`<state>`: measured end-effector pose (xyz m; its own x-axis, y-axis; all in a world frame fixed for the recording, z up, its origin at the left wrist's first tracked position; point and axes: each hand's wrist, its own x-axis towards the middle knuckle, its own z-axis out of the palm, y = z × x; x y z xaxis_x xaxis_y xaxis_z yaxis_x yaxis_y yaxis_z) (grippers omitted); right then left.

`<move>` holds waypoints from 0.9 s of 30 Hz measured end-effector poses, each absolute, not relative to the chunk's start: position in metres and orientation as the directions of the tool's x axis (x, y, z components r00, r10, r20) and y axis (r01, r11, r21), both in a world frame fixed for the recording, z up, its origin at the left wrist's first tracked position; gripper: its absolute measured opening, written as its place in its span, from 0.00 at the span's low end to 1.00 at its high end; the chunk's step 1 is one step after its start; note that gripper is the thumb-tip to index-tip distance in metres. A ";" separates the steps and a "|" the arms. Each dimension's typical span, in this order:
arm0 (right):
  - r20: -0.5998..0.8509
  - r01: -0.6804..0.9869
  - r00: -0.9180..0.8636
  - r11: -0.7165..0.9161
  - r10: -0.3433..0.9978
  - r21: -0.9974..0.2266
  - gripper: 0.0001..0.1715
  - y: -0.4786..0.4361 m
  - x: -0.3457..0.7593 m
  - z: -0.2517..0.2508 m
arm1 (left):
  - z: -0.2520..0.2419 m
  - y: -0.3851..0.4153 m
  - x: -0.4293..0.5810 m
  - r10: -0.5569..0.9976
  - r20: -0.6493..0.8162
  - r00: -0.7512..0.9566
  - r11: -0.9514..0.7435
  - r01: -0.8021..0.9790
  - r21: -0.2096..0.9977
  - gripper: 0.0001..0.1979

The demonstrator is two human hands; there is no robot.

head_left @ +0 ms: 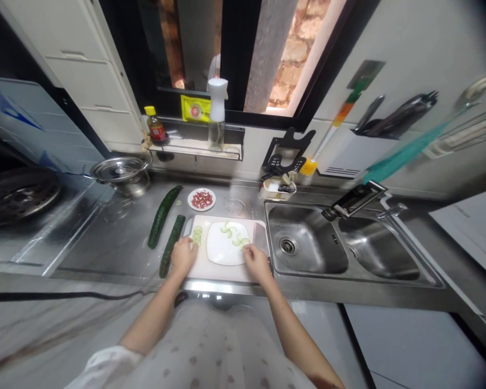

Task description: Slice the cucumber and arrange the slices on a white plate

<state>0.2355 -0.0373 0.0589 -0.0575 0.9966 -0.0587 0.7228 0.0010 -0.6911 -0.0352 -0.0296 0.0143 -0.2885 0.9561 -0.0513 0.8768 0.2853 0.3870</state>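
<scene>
A white square plate (222, 253) lies on a light cutting board (202, 269) with grey ends. Thin cucumber slices (229, 229) are laid along its far and right parts. My right hand (257, 263) is at the plate's right rim, its fingers pinched on a cucumber slice (245, 243). On the board left of the plate is a small row of cucumber slices (197, 234); my left hand (184, 256) has its fingertips closed against the near end of it. Left of the board lie a cut cucumber (172, 246) and a longer cucumber (164, 217).
Behind the board sits a small plate of chopped red pieces (202, 200). A lidded steel pot (123, 173) stands at the back left. To the right is a double sink (308, 265) with a black faucet (348, 201). A shelf (186, 147) holds a sauce bottle (156, 127) and a spray bottle (217, 113).
</scene>
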 end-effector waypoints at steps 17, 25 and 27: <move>-0.014 0.693 -0.046 0.021 0.999 -0.721 0.16 -0.039 0.240 0.049 | 0.007 -0.022 -0.032 0.901 -0.124 -0.415 0.408 0.717 0.565 0.08; 0.045 0.659 -0.113 0.109 0.993 -0.744 0.14 -0.033 0.229 0.065 | 0.031 -0.011 -0.027 0.895 -0.214 -0.391 0.278 0.115 0.954 0.12; 0.086 0.631 -0.135 0.152 0.987 -0.761 0.13 -0.029 0.223 0.074 | 0.046 -0.008 -0.022 0.918 -0.198 -0.345 0.224 0.037 0.974 0.13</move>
